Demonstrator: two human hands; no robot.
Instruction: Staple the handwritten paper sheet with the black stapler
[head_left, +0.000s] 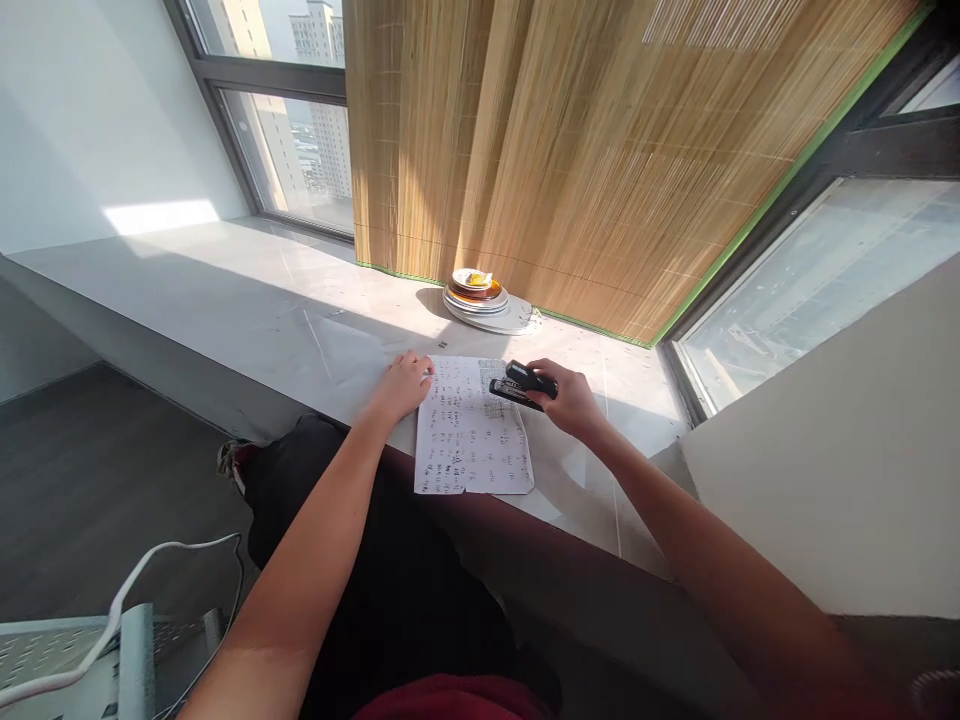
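A sheet of paper (469, 450) covered in handwriting lies on the pale windowsill, its near edge reaching the sill's front edge. My left hand (407, 384) is closed at the sheet's upper left edge, fingers bent and touching the paper. A black stapler (525, 380) is in my right hand (576, 402), gripped at its rear end. The stapler's jaws are apart and point left, over the upper right part of the sheet. Whether it touches the paper I cannot tell.
Behind the sheet, a stack of plates (480, 305) stands on the sill (277, 300) by a bamboo blind (525, 150). Windows flank the blind. At the lower left, a white cable (124, 600) runs over a metal rack (136, 660).
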